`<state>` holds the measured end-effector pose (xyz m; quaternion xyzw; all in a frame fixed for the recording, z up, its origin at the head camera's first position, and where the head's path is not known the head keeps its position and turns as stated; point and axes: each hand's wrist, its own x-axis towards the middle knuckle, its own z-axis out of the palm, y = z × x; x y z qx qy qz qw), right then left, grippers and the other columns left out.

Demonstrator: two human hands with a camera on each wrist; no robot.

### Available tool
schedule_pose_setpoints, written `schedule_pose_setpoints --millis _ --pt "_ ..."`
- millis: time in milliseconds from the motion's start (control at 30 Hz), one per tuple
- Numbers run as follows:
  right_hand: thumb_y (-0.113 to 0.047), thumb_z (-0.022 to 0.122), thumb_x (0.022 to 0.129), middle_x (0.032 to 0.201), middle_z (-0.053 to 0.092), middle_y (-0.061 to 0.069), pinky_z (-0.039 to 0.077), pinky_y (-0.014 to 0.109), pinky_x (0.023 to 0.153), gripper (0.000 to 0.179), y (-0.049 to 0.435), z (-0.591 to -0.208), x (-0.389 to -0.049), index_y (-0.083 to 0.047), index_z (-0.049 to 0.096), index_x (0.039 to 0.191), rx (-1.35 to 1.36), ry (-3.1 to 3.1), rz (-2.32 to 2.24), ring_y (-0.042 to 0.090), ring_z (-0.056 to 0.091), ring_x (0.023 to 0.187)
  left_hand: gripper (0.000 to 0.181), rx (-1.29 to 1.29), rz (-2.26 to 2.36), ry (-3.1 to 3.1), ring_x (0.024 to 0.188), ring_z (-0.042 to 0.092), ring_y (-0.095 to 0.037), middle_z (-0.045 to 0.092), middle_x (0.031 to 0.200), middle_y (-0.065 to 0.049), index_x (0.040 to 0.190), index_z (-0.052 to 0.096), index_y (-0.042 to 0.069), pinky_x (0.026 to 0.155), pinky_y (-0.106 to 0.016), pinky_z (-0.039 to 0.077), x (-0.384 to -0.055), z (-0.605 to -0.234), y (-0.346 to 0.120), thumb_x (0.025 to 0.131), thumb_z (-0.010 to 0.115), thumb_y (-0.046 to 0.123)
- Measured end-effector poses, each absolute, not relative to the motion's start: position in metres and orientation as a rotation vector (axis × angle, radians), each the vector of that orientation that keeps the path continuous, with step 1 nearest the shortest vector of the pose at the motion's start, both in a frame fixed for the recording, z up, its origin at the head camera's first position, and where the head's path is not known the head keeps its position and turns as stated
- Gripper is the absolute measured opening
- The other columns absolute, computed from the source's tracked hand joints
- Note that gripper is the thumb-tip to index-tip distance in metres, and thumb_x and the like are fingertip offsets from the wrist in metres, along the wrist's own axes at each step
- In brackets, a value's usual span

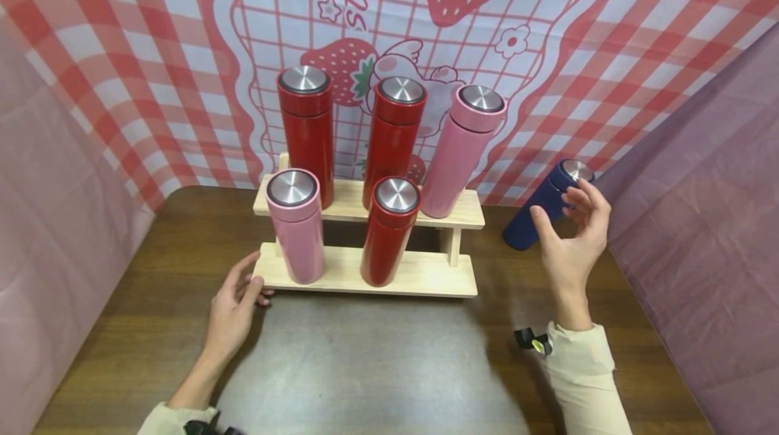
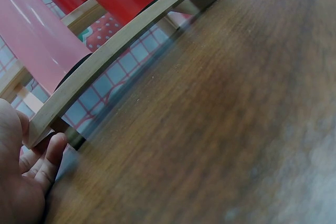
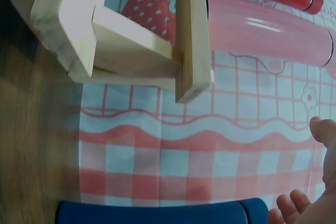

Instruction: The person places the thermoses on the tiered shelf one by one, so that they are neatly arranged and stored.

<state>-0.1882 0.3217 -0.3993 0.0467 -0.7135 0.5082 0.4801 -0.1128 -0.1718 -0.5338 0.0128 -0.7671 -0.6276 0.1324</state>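
Observation:
My left hand [image 1: 234,306] grips the left end of the lower shelf of a two-tier wooden rack [image 1: 341,262]; in the left wrist view its fingers [image 2: 51,156] curl beneath the board. My right hand [image 1: 575,245] is beside a dark blue thermos flask [image 1: 538,212], thumb and fingers spread apart. In the right wrist view the fingers come close to the cap end of that flask [image 3: 152,213]; whether they touch it I cannot tell. On the lower shelf stand a pink flask [image 1: 298,239] and a red flask [image 1: 387,245].
The upper shelf bears a red flask [image 1: 310,144] at left, another red flask [image 1: 394,141] in the middle and a pink flask [image 1: 456,157] at right. Behind the brown table [image 1: 365,360] hangs a strawberry-print cloth [image 1: 176,49]. A pink curtain [image 1: 718,205] borders the right side.

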Motion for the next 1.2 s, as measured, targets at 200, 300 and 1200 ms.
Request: schedule_pose_setpoints --millis 200,300,1200 --pt "0.009 0.087 0.084 0.126 0.067 0.019 0.050 0.028 0.099 0.066 0.312 -0.383 -0.177 0.003 0.064 0.145 0.060 -1.749 1.219 0.024 0.064 0.117 0.046 0.036 -1.827 -2.224 0.079 0.070 -0.005 0.074 0.112 -0.031 0.161 0.052 0.000 0.073 -0.018 0.060 -0.114 -0.534 -0.171 0.116 0.055 0.003" --pt "0.008 0.088 0.083 0.125 0.067 0.017 0.050 0.027 0.098 0.065 0.312 -0.380 -0.175 0.002 0.065 0.144 0.033 -1.750 1.208 0.021 0.065 0.115 0.045 0.032 -1.830 -2.217 0.079 0.070 -0.005 0.073 0.112 -0.032 0.161 0.052 -0.001 0.073 -0.018 0.060 -0.114 -0.535 -0.172 0.116 0.055 0.003" --pt "-0.001 0.093 0.085 0.139 0.057 0.018 0.043 0.024 0.110 0.076 0.368 -0.413 -0.217 -0.008 0.060 0.153 -0.131 -1.902 1.066 0.025 0.051 0.131 0.045 0.049 -1.833 -2.224 0.079 0.070 -0.005 0.073 0.112 -0.032 0.161 0.052 -0.001 0.073 -0.017 0.059 -0.113 -0.535 -0.172 0.116 0.055 0.003"
